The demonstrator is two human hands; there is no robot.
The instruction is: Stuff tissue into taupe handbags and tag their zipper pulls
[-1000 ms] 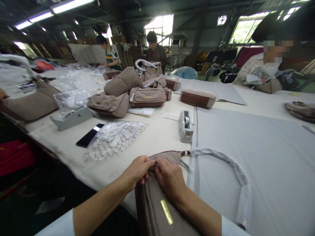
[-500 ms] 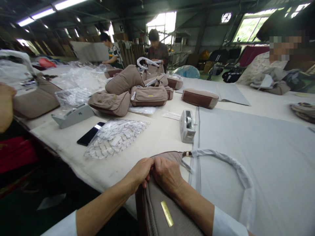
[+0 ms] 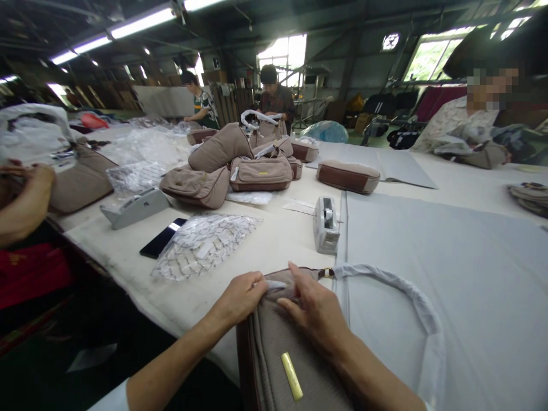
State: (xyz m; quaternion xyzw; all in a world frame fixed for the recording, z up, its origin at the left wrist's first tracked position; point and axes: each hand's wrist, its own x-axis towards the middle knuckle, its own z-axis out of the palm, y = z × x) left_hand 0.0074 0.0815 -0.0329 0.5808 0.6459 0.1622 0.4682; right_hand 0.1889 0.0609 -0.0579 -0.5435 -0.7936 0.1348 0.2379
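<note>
A taupe handbag point(image 3: 274, 348) with a gold plate point(image 3: 291, 375) lies at the table's near edge, under both my hands. My left hand point(image 3: 240, 297) pinches a small white strip point(image 3: 274, 283) at the bag's top edge. My right hand point(image 3: 314, 311) rests on the bag beside it, fingers stretched out flat. The bag's handle point(image 3: 406, 297), wrapped in white paper, arcs off to the right over the grey sheet point(image 3: 449, 257).
A tape dispenser point(image 3: 325, 225) stands just beyond the bag. A black phone point(image 3: 162, 238), a clear packet of tags point(image 3: 201, 242) and a grey dispenser point(image 3: 137, 206) lie left. Several finished bags point(image 3: 240, 165) are piled farther back. Another person's arm point(image 3: 25, 200) is at left; other people work around the table.
My right hand has opened and its fingers now lie stretched on the bag. A white strip now shows between my left fingers. The neighbour's arm at left has come further into view.
</note>
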